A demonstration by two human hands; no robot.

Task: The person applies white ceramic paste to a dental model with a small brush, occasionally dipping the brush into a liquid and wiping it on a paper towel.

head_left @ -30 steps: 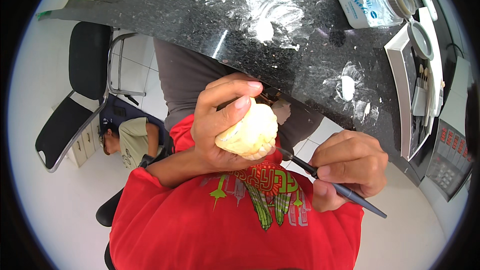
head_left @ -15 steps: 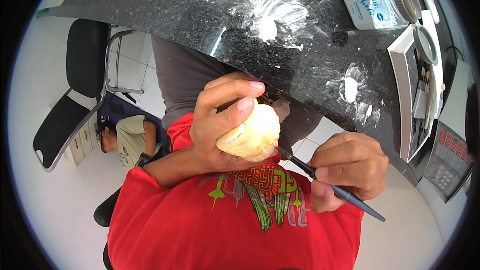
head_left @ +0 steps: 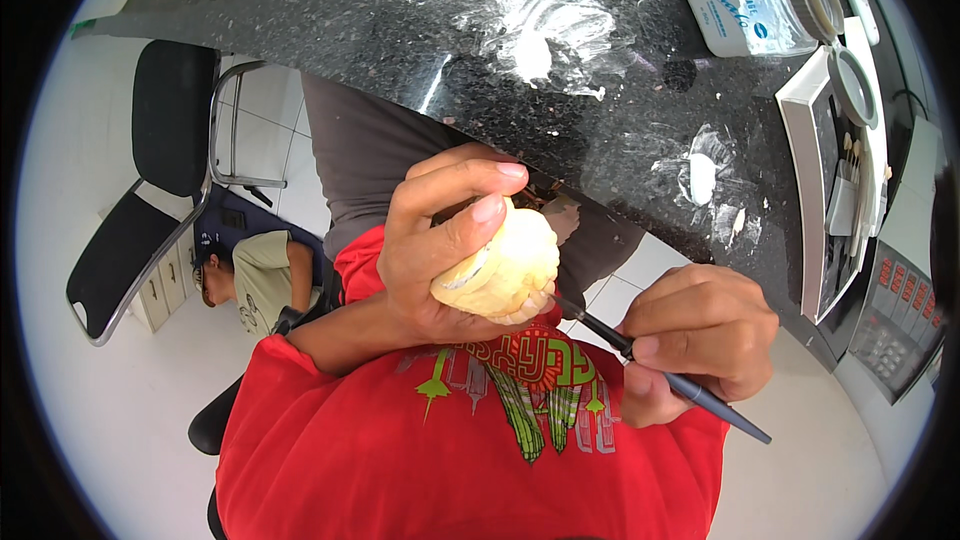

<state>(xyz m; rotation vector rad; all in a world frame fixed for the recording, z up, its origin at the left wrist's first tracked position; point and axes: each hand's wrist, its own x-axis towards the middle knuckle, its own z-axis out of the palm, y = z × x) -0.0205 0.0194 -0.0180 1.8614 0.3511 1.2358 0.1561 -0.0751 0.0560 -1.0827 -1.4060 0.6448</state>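
Note:
A pale yellow dental plaster model [head_left: 502, 265] with a row of teeth along its edge is wrapped in my left hand [head_left: 430, 230], above my lap. My right hand [head_left: 700, 345] pinches a slim dark brush-like tool [head_left: 603, 333] between thumb and fingers. The tool's tip reaches the teeth on the model's right side; whether it touches them I cannot tell. Its blue-grey rear end sticks out below my right hand.
A black speckled worktop [head_left: 380, 30] smeared with white powder lies ahead. At the right are a powder jar [head_left: 745, 8] and an open box [head_left: 825, 180] with brushes. A black chair [head_left: 172, 120] and another person [head_left: 270, 275] are at the left.
Almost nothing differs. The plaster model and my left hand have shifted very slightly left; the tool stays at the teeth.

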